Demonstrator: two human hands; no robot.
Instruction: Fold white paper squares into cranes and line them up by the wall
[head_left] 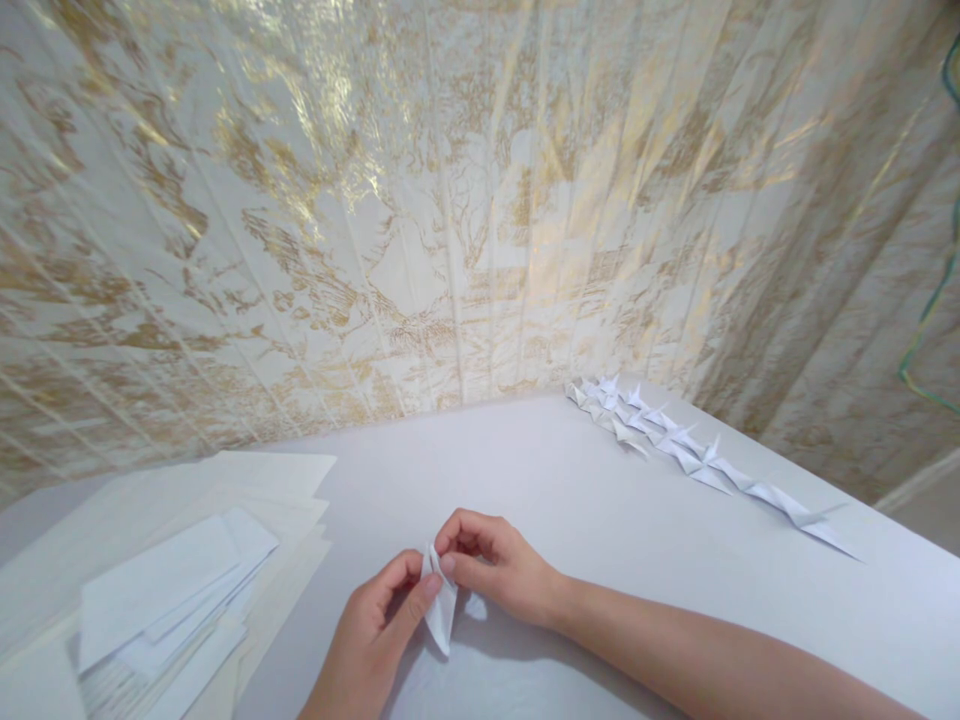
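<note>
there, folded paper piece (441,612) pinched between left hand (375,630) and right hand (499,565), apparently above table (570,500)

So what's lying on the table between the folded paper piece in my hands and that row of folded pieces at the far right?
Nothing: in the head view, only bare white table separates the folded paper piece from the row of folded pieces.

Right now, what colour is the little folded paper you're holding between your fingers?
Plain white, seen in the head view: the folded paper is pinched between left hand and right hand.
</note>
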